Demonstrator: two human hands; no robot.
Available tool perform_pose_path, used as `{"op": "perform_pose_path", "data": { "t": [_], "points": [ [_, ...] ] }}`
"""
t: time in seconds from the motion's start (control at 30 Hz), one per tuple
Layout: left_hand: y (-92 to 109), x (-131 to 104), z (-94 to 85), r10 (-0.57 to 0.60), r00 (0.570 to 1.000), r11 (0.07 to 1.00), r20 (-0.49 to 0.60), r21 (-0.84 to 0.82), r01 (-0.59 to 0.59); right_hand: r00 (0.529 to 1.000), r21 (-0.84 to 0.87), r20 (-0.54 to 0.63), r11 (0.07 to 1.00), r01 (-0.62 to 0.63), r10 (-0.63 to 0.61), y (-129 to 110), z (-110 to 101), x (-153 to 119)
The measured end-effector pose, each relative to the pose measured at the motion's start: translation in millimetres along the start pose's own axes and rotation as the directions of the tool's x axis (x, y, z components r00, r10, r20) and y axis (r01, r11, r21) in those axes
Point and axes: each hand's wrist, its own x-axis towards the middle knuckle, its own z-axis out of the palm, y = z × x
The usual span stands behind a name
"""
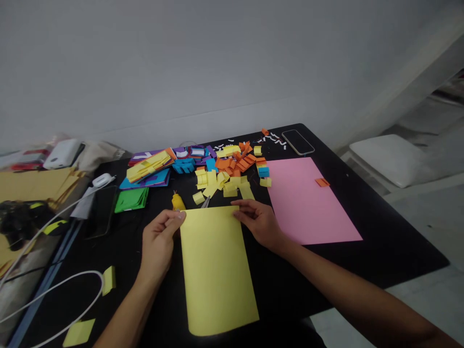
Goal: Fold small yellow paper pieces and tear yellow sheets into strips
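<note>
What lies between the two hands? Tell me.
In the head view, the yellow sheet lies between them, held near its top corners by the left hand and right hand.

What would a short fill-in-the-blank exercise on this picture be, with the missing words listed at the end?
1. The left hand and right hand hold a sheet coloured ____.
2. A lone orange piece lies on a flat sheet coloured ____.
3. Of the two hands, the green papers lie nearer the ____ one.

Missing words: yellow; pink; left.
</note>
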Motion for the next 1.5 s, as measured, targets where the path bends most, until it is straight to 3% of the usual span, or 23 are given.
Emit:
{"op": "perform_pose_path", "data": {
  "t": [0.17,0.37,0.53,0.73,1.13,1.23,1.37,1.5],
  "points": [
    [-2.8,-0.3,0.2,-0.081,0.990,0.996,0.117,0.045,0.076,1.000,-0.017,0.000,1.000,-0.003,0.003,-1.0,-1.3,0.4],
    [-7.9,2.4,-0.3,-0.078,0.995,0.997,0.068,0.033,0.076,1.000,-0.052,0.006,0.998,0.018,-0.018,-0.3,-1.9,1.2],
    [-9.5,3.7,-2.8,-0.118,0.981,0.993,0.157,0.030,0.115,0.999,-0.042,-0.027,0.999,0.030,-0.031,0.9,-3.9,3.2],
    [-9.8,4.5,-2.8,-0.084,0.988,0.995,0.128,0.056,0.078,0.999,-0.042,-0.045,0.999,0.025,-0.027,-1.1,-5.7,5.1],
    [-1.5,-1.6,7.3,-0.042,0.969,0.996,0.243,0.087,0.021,0.992,-0.075,-0.128,0.997,0.011,-0.021,-17.7,-10.9,5.3],
    [6.3,-5.2,6.1,-0.041,0.957,0.992,0.287,0.124,0.005,0.996,-0.142,-0.085,0.990,0.008,-0.020,-26.9,-19.1,0.1],
    [16.5,-14.7,8.0,-0.106,0.892,0.959,0.439,0.284,-0.026,0.998,-0.305,0.061,0.952,0.017,0.001,-49.4,-23.7,-8.5],
    [24.5,-32.2,24.9,-0.068,0.760,0.855,0.646,0.431,-0.290,0.961,-0.428,0.274,0.899,0.090,0.034,-73.7,-6.6,-14.1]
  ]
}}
